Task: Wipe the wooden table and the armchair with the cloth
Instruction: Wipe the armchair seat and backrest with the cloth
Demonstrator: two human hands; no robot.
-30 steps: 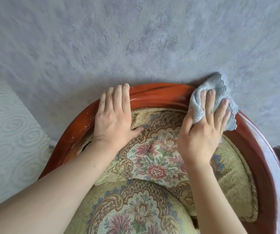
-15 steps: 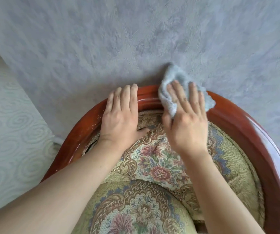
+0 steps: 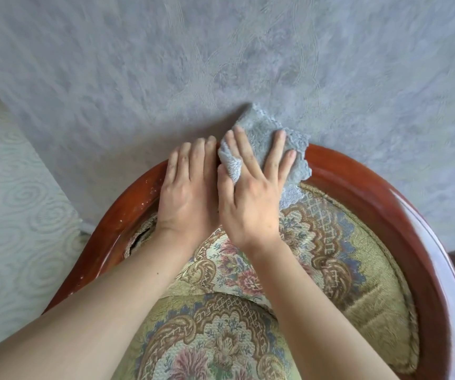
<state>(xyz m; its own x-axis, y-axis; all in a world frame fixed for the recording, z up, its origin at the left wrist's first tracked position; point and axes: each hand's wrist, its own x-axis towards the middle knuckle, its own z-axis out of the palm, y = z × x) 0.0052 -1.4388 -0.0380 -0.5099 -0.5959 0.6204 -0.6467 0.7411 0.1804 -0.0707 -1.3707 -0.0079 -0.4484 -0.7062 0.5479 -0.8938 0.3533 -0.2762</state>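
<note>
we see the fingers (image 3: 241, 145) of the right hand (image 3: 251, 198) spread flat, pressing the grey cloth (image 3: 264, 144) onto the top edge of the armchair (image 3: 363, 176), at the middle of its curved wooden rim. the bunched cloth runs slantwise across the rim, one corner pointing up against the wall (image 3: 220, 64). just beside it, touching, the left hand (image 3: 188, 193) lies released, palm down, fingers straight on the same rim. both forearms cross the floral cushion (image 3: 330, 256).
</note>
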